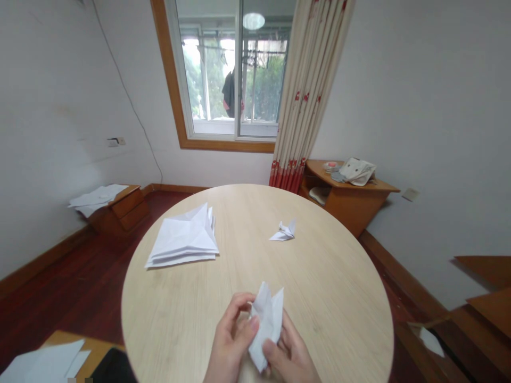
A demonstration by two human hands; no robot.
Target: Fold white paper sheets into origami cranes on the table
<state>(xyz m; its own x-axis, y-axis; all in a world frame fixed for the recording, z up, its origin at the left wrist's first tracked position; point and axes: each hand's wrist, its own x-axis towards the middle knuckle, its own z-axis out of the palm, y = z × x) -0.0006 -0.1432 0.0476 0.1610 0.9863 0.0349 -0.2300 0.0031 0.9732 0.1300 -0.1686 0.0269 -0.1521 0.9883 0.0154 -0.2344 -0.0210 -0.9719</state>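
Note:
Both my hands hold a partly folded white paper piece (268, 321) low over the near edge of the round wooden table (327, 298). My left hand (232, 340) pinches its left side with curled fingers. From below, my right hand (290, 355) grips the lower right, thumb on the paper. Two pointed flaps stick up from the piece. A finished white paper crane (284, 231) sits further back on the table, right of centre. A stack of creased white paper sheets (184, 238) lies at the table's left.
A low wooden cabinet (120, 208) with papers on top stands at the left wall. A corner desk (351, 199) with a bag stands beyond the table by the curtain (307, 96). More white sheets (43, 363) lie at bottom left. Wooden boards (487, 298) are at right.

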